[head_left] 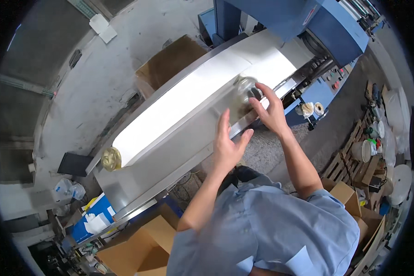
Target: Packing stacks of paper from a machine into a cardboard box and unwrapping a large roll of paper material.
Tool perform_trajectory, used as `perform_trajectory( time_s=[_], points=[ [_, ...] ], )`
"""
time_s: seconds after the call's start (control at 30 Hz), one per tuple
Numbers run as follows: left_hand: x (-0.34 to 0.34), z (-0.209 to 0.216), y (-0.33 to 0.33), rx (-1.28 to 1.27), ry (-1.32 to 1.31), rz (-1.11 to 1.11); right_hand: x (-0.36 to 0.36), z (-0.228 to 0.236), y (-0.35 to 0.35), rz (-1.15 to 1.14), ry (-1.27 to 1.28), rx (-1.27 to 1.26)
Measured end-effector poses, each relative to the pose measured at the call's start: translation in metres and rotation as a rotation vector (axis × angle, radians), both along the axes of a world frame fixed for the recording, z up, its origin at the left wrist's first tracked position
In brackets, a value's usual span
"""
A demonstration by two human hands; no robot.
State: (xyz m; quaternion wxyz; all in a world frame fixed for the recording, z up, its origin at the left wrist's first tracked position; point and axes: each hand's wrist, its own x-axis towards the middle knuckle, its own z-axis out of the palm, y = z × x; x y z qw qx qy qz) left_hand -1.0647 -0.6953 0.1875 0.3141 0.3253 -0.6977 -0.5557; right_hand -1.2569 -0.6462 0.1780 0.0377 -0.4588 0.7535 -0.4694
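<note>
Over the near side of a long metal table [179, 147], my left hand [228, 149] is open, its fingers and thumb apart with nothing between them. To its right, my right hand [272, 112] has its thumb and forefinger around the near end of a clear, round, plastic-looking container [244, 87]. That container is blurred, and its exact kind does not show. A long, bright white band [184, 108] lies along the table's far side. At its left end sits a round, greenish-gold piece [111, 158].
A blue machine [271, 18] stands at the table's right end, with a button panel [336, 78] below. An open cardboard box [170, 64] is behind the table; another box [138, 248] is near left. Wooden pallets [349, 149] and clutter lie at right.
</note>
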Motion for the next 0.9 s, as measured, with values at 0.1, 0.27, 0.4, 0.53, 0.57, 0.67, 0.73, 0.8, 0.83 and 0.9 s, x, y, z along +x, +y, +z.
perform_trajectory(
  time_s=[0.1, 0.27, 0.4, 0.53, 0.57, 0.67, 0.73, 0.8, 0.83, 0.9],
  points=[
    [0.017, -0.005, -0.001, -0.107, -0.041, -0.012, 0.008, 0.006, 0.007, -0.032, 0.063, -0.045],
    [0.118, -0.033, -0.041, 0.053, 0.058, 0.448, 0.034, 0.016, -0.001, 0.085, -0.054, -0.04],
    [0.24, -0.041, -0.107, -0.226, -0.127, 0.968, 0.075, 0.003, -0.031, 0.348, -0.029, 0.025],
    [0.325, -0.03, -0.173, -0.481, -0.585, 1.075, 0.156, -0.017, -0.089, 0.645, 0.168, 0.102],
    [0.337, -0.029, -0.188, -0.527, -0.704, 1.052, 0.189, -0.007, -0.106, 0.75, 0.143, 0.067],
    [0.359, -0.043, -0.22, -0.546, -0.615, 1.007, 0.292, 0.003, -0.156, 0.985, 0.168, -0.034],
    [0.361, -0.05, -0.227, -0.518, -0.589, 0.73, 0.347, -0.009, -0.182, 0.924, 0.211, -0.072],
    [0.352, -0.042, -0.225, -0.448, -0.563, 0.735, 0.367, -0.023, -0.204, 0.841, 0.255, -0.098],
    [0.349, -0.036, -0.222, -0.378, -0.551, 0.726, 0.375, -0.03, -0.214, 0.806, 0.329, -0.03],
    [0.355, -0.027, -0.212, -0.364, -0.56, 0.78, 0.389, -0.038, -0.22, 0.788, 0.411, 0.033]
  ],
)
